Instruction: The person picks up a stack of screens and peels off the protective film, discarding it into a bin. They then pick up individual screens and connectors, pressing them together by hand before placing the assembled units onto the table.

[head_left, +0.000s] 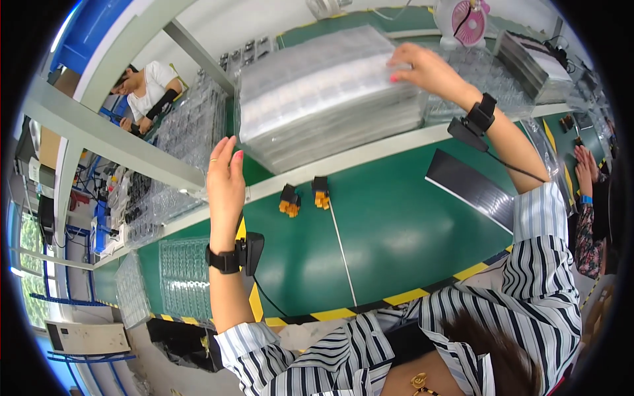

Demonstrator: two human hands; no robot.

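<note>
A tall stack of clear plastic trays (337, 112) stands on the raised shelf in front of me, slightly blurred. My left hand (226, 178) is upright beside the stack's near left corner, fingers stretched out and nothing in them. At the upper right end, my right hand (429, 71) reaches over the stack's edge with fingers extended and slightly bent. Whether its fingertips touch the top tray I cannot tell. Below the stack, one small black and orange part (289, 200) lies on the green table (389, 231), with a second black and orange part (320, 192) to its right.
A dark flat panel (472, 188) lies at the right of the table. Clear trays (183, 277) rest at the left. Grey frame posts (132, 158) rise on the left. A pink fan (467, 26) stands behind. One co-worker (152, 92) sits far left; another's hands (584, 170) show at right.
</note>
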